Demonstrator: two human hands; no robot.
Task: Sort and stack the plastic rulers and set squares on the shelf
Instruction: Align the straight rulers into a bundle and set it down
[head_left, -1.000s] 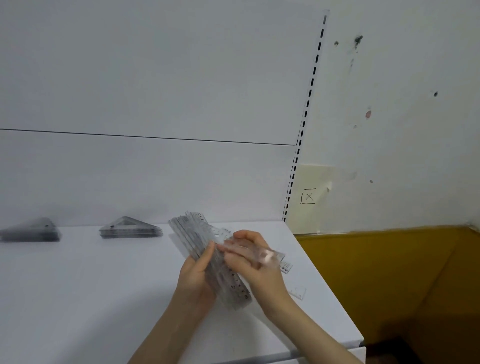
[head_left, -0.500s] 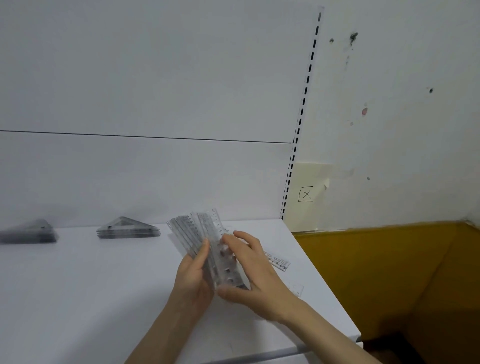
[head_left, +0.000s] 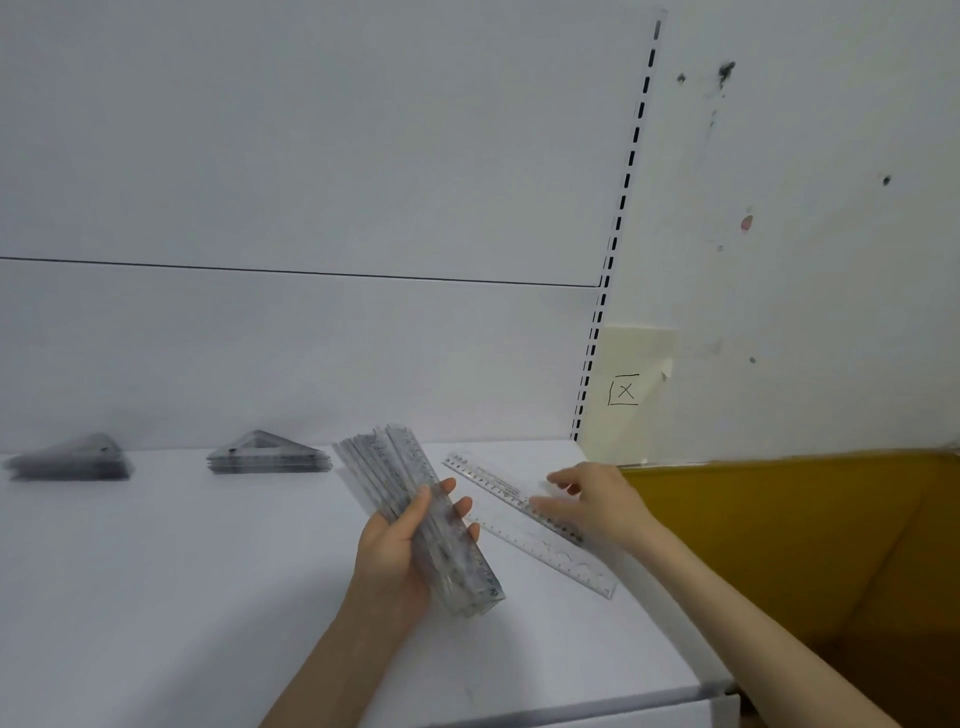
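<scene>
Head view, I log left to right on the white shelf (head_left: 156, 597). Far left, blurred stack of set squares (head_left: 67, 464); a second stack (head_left: 267, 460) near it. Left hand (head_left: 400, 551) grips a fanned bundle of rulers (head_left: 415, 499), lifted off the shelf. Just beside, what look like two loose rulers (head_left: 519, 512) lie flat, angled. Right hand (head_left: 592, 499) spread, fingers straight, over their far ends; contact unclear through the blur.
</scene>
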